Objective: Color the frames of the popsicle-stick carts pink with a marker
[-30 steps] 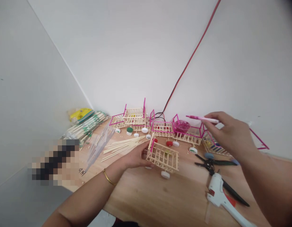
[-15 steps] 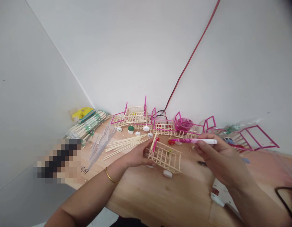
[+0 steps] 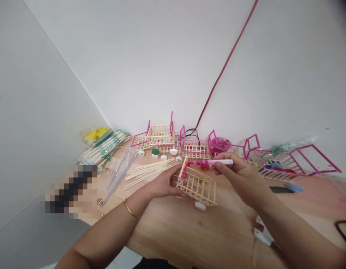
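Observation:
My left hand [image 3: 164, 184] grips the handle end of a small cart made of thin wooden sticks [image 3: 199, 185], with white bottle-cap wheels. Part of the cart's handle frame is pink; the rest is bare wood. In my right hand [image 3: 231, 168] is a white marker-like brush [image 3: 221, 161] with a pink-stained front part. Its tip meets or nearly meets the pink part of the handle; actual contact is too small to tell. The fingers of my right hand are pinched round the white end.
Pink-trimmed stick carts [image 3: 195, 149] line the wall, near a bowl of pink paint [image 3: 221, 145]. Loose sticks [image 3: 147, 172] and a green cap [image 3: 155, 152] lie behind my left hand. A white-handled knife [image 3: 262, 237] is at the right, bundled sticks [image 3: 108, 147] at the left.
My right hand has moved left with the brush, bringing its pink tip to the cart's handle frame. My left hand has kept its grip on the cart.

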A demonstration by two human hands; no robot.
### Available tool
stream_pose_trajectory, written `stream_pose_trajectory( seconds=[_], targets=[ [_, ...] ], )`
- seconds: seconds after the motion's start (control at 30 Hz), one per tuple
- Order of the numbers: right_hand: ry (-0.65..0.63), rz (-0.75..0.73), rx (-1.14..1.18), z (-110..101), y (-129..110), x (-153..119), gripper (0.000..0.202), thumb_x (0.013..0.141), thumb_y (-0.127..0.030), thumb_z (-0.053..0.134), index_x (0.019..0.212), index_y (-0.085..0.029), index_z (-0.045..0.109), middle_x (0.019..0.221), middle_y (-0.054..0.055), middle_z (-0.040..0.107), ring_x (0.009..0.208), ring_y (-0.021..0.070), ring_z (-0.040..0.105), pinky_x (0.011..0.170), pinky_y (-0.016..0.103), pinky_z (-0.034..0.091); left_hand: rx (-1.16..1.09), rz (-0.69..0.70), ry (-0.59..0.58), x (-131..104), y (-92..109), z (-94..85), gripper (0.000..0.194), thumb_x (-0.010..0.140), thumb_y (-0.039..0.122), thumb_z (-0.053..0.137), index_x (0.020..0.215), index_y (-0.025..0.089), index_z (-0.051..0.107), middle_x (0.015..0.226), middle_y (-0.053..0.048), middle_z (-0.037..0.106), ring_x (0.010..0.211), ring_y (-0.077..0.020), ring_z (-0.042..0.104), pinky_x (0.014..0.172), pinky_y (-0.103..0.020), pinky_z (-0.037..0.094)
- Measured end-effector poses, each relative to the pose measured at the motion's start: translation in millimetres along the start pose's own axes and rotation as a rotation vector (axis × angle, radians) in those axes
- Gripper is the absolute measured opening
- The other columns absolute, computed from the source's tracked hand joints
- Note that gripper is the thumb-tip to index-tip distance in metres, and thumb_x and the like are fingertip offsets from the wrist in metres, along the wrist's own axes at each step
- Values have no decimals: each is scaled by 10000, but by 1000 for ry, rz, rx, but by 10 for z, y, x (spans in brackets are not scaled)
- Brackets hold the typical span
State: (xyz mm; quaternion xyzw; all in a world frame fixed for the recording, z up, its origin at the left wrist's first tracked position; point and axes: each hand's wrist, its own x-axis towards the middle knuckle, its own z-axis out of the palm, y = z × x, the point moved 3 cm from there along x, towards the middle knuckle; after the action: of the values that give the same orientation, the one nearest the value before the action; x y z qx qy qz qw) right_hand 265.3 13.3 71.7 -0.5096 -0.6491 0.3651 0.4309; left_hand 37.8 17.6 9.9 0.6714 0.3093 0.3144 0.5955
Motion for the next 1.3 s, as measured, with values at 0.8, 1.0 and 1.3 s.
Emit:
stream_pose_trajectory(
  seconds=[0.8, 1.0, 1.3],
  targets=[
    [7, -136, -63, 5, -112, 111, 258, 867, -458, 609, 961, -218, 618, 754, 22, 669, 694, 171, 642, 629, 278, 513, 35, 4, 2, 4, 35, -13, 916, 600, 169, 855, 1409, 227, 429, 1337, -108, 572, 1243, -302, 536, 1084, -446, 389],
    [-3, -155, -44, 7, -92, 135, 274, 869, -470, 605, 978, -218, 613, 759, 21, 668, 691, 175, 645, 621, 280, 517, 34, 5, -3, 7, 47, -10, 927, 597, 198, 861, 1415, 235, 428, 1324, -114, 583, 1269, -321, 516, 1073, -455, 402],
    [-23, -197, -162, 25, -47, 55, 244, 888, -454, 582, 969, -228, 623, 831, 22, 676, 722, 164, 623, 647, 269, 487, 87, 21, 23, -4, 31, -27, 912, 588, 204, 866, 1399, 234, 450, 1348, -112, 565, 1290, -331, 490, 1079, -461, 397]
  ],
)
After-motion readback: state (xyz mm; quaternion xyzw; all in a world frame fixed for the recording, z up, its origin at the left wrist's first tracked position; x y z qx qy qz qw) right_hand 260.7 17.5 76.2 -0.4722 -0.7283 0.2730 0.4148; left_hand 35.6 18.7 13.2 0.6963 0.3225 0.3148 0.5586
